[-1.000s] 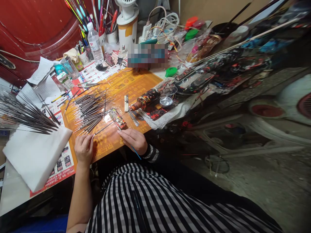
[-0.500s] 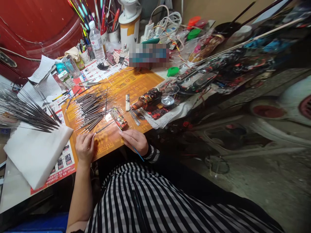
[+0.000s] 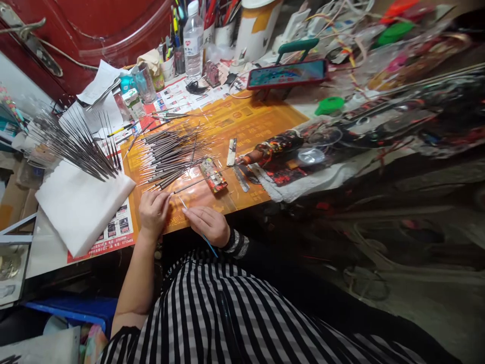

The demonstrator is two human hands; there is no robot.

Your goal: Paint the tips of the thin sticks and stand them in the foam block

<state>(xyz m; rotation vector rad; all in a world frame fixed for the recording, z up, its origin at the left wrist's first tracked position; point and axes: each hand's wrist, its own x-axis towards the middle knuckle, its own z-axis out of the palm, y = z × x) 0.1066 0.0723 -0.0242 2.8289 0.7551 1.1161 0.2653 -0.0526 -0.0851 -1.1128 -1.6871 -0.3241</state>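
Observation:
My left hand (image 3: 154, 211) is closed at the front edge of the orange table sheet (image 3: 242, 114), pinching the near end of a thin dark stick (image 3: 187, 187). The stick's far end passes over a small paint-smeared block (image 3: 213, 175). Just to the right, my right hand (image 3: 208, 225) grips a thin blue brush (image 3: 209, 244), its tip pointing up-left close to the stick's held end. Behind my hands lies a pile of similar grey sticks (image 3: 166, 151). More dark sticks (image 3: 81, 146) stand in a white foam block (image 3: 87, 207) at the left.
Farther right are a paint-covered handle (image 3: 278, 144), a small metal dish (image 3: 311, 155) and a white cloth (image 3: 326, 177). Along the back stand a water bottle (image 3: 193, 45), a propped phone (image 3: 288, 74) and a green lid (image 3: 329, 105). A blue crate (image 3: 76, 306) sits below, left.
The view has shifted, so the table appears farther right. My right hand has come closer to my left, and the brush tip has moved from the painted block to near the stick's held end.

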